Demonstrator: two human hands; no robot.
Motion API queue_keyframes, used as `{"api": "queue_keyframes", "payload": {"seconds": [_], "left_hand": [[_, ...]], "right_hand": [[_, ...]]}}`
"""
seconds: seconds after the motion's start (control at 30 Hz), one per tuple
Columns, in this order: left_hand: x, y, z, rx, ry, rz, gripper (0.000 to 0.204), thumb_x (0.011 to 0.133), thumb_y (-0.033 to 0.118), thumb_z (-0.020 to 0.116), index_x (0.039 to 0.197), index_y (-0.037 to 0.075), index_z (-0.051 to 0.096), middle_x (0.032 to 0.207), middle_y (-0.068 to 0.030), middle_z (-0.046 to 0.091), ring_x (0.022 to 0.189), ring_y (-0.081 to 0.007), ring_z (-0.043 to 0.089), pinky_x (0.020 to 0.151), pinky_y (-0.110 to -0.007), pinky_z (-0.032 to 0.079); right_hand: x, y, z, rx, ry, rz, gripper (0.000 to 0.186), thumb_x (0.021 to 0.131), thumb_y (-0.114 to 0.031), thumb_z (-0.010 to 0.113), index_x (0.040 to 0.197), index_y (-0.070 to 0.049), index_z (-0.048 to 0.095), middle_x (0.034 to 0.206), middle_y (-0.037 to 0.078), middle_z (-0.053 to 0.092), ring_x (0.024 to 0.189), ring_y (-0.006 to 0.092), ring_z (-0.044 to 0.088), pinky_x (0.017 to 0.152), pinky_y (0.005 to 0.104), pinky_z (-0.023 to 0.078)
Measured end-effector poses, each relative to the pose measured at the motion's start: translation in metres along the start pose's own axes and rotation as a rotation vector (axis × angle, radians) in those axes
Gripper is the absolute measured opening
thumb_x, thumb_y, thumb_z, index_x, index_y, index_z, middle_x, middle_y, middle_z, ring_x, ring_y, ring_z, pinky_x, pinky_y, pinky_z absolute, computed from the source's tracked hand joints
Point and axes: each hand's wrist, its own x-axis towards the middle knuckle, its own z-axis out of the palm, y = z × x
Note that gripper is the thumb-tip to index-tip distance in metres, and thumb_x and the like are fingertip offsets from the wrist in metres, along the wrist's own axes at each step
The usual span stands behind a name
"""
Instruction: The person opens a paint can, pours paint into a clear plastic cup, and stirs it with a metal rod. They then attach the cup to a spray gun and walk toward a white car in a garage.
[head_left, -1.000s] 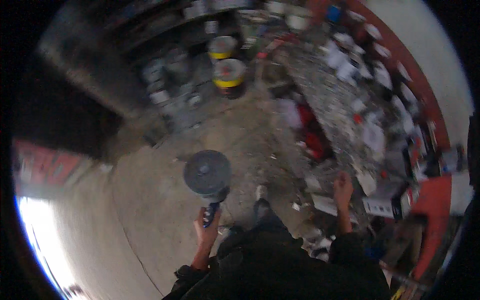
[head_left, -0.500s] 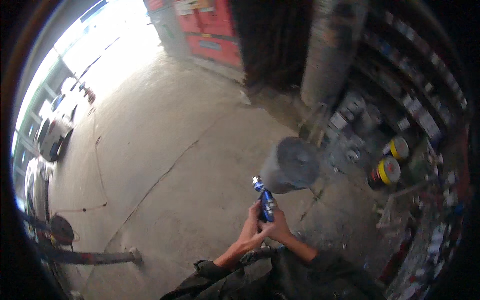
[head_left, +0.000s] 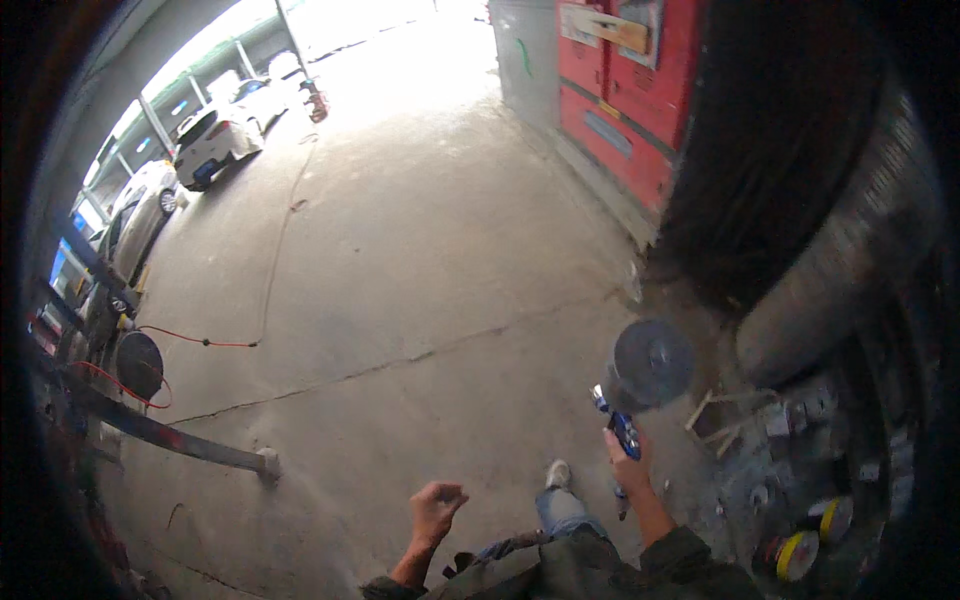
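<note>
My right hand is wrapped round the grip of a blue spray gun with a silver nozzle end. A round grey paint cup sits on top of the gun, its dark lid facing me. Away to the left, my left hand hangs apart from the gun with its fingers curled in, and nothing shows in it. Below the gun grip, a small fitting hangs by my right wrist; its details are too small to make out.
Red cabinets stand ahead on the right, beside a large cylinder. Cans with yellow bands and clutter lie at lower right. A lift arm reaches in from the left; an air hose crosses the concrete floor. Cars are parked far left.
My left hand has let go of the spray gun and moved left. My right hand holds the gun alone, farther right. The view has swung left, bringing in more of the cars and red cabinets.
</note>
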Motion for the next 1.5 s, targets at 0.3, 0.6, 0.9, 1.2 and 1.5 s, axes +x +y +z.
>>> {"api": "queue_keyframes", "payload": {"seconds": [0.3,0.6,0.9,1.2,1.5], "left_hand": [[0.072,-0.090,-0.010,0.043,0.247,-0.443,0.023,0.071,0.010,0.084,0.089,0.000,0.073,0.084,-0.0083,0.073,0.077,-0.0151,0.070,0.073,-0.030,0.056],[0.176,-0.220,0.004,-0.107,0.042,-0.956,0.035,0.079,0.017,0.075,0.109,-0.001,0.070,0.101,-0.0083,0.073,0.092,-0.0161,0.068,0.082,-0.032,0.053],[0.412,-0.234,-0.078,-0.359,-0.268,-0.871,0.036,0.082,0.020,0.073,0.112,0.001,0.069,0.107,-0.0073,0.071,0.098,-0.0167,0.066,0.085,-0.031,0.051],[0.639,-0.258,-0.123,-0.704,-0.426,-0.948,0.034,0.088,0.020,0.068,0.118,0.003,0.067,0.119,-0.0042,0.066,0.108,-0.0177,0.061,0.093,-0.031,0.046],[0.918,-0.191,-0.134,-0.181,-0.442,-0.889,0.061,0.090,0.049,0.065,0.129,0.001,0.061,0.116,-0.0112,0.068,0.110,-0.0188,0.059,0.096,-0.032,0.043]], "right_hand": [[0.203,0.000,0.097,0.003,-0.204,-0.002,0.014,0.086,-0.016,0.070,0.086,-0.007,0.059,0.063,-0.004,0.054,0.051,0.0080,0.050,0.047,0.0266,0.039],[0.363,-0.049,0.279,-0.108,-0.277,0.232,0.022,0.087,-0.021,0.070,0.074,-0.009,0.057,0.059,-0.003,0.053,0.051,0.0095,0.050,0.050,0.0284,0.040],[0.536,-0.112,0.441,0.013,-0.349,0.077,0.020,0.086,-0.020,0.071,0.075,-0.009,0.058,0.062,-0.003,0.054,0.052,0.0087,0.051,0.051,0.0274,0.042],[0.726,-0.128,0.564,0.058,-0.268,0.184,0.011,0.085,-0.015,0.071,0.079,-0.010,0.063,0.060,-0.003,0.054,0.052,0.0090,0.053,0.051,0.0266,0.043],[0.920,-0.187,0.669,0.025,-0.307,0.209,0.011,0.086,-0.012,0.069,0.080,-0.007,0.061,0.062,-0.004,0.055,0.052,0.0068,0.051,0.049,0.0257,0.040]]}}
